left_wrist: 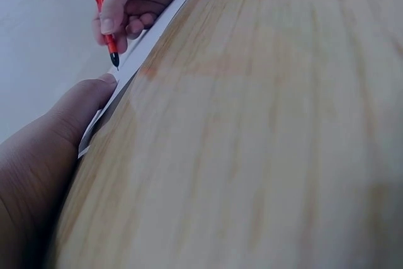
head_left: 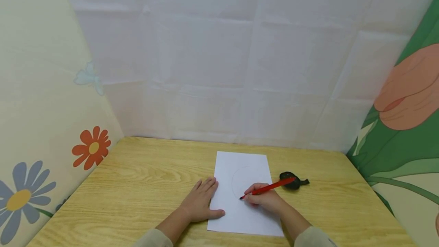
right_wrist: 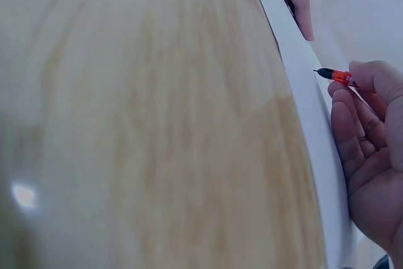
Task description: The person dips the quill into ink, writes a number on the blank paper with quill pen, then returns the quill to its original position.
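A white sheet of paper (head_left: pixel 240 216) lies on the wooden table with a thin curved line, like part of a circle, drawn on it. My right hand (head_left: pixel 267 199) pinches a red pen (head_left: pixel 269 188) with a black tip, and the tip is at the lower end of that curve. The right wrist view shows the pen (right_wrist: pixel 337 76) between thumb and fingers, with the other fingers curled beneath. Flat on the left edge of the paper rests my left hand (head_left: pixel 201 201), fingers spread and thumb over the sheet. Its thumb (left_wrist: pixel 82 105) appears in the left wrist view too.
Right of the paper sits a small black rounded object (head_left: pixel 290 181) with a short strap-like tail. The wooden table (head_left: pixel 137 186) reaches back to a white cloth backdrop (head_left: pixel 205 68). Flower-printed panels (head_left: pixel 41 106) stand at both sides.
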Available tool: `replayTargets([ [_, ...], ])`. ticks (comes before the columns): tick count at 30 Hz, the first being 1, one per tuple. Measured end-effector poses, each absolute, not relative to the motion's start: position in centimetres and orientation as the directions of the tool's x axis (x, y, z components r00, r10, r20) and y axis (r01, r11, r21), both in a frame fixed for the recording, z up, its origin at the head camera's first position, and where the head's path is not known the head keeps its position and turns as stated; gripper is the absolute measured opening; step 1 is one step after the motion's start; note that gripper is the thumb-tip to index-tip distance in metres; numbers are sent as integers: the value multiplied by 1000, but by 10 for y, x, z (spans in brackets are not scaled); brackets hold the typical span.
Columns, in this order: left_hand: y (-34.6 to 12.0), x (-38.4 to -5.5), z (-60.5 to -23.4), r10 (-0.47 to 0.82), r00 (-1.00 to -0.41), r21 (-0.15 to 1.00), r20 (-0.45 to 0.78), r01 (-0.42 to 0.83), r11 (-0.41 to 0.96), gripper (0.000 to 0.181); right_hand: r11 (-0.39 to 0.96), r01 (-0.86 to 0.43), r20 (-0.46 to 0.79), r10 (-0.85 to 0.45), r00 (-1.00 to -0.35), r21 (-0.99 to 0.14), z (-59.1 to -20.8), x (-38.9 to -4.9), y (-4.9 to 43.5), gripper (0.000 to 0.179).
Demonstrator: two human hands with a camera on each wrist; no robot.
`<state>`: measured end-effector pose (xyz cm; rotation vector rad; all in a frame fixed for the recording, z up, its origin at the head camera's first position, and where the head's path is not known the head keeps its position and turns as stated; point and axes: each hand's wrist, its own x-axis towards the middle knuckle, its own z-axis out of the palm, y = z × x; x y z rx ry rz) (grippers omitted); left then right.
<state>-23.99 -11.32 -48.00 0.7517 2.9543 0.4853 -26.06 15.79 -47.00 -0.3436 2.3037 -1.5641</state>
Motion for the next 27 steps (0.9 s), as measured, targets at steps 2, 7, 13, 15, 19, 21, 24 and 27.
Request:
replayTargets([
  [2,-113,-240,-481,476,-879,316,25,458,831,102,364,-12,-138,-382,-914,-931,-471,-261,158,21],
  [7,-113,-241,-482,475,-880,315,22,457,832,102,365,-30,-122,-386,-914,-930,-473,-261,159,21],
  [13,-114,-242,-483,477,-879,319,21,458,830,103,372,-36,-120,-388,-914,-927,-474,-260,161,21],
  [15,-114,-242,-483,476,-879,315,16,456,832,103,375,-34,-122,-383,-916,-927,-474,-260,162,21],
  [19,-113,-242,-483,475,-880,310,10,454,835,103,380,-26,-126,-369,-921,-925,-474,-260,164,21],
  [21,-113,-241,-482,475,-880,310,11,454,835,103,380,-23,-127,-366,-922,-925,-474,-260,164,21],
  [24,-114,-241,-482,477,-879,313,16,457,832,102,378,-23,-126,-364,-923,-925,-474,-259,165,22],
  [27,-114,-241,-482,478,-878,317,23,460,829,101,376,-22,-124,-359,-925,-926,-474,-258,166,22],
])
